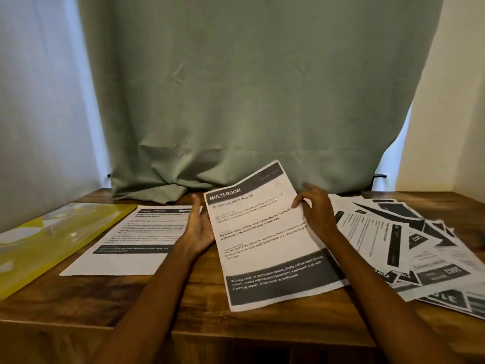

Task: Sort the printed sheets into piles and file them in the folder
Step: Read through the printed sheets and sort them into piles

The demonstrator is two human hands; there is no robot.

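Observation:
A printed sheet headed "MULTI-ROOM" (265,240) is tilted up over the middle of the wooden table. My right hand (316,210) pinches its right edge, thumb on the front. My left hand (200,227) is at the sheet's left edge with straight fingers, palm toward the paper. Another printed sheet, numbered 3565 (131,240), lies flat to the left. A translucent yellow folder (49,240) lies at the far left. A fanned heap of printed sheets (420,248) covers the right side.
The wooden table (183,298) ends at a front edge near me. A grey-green curtain (249,101) hangs behind the table and bunches on its back edge. White walls stand on both sides.

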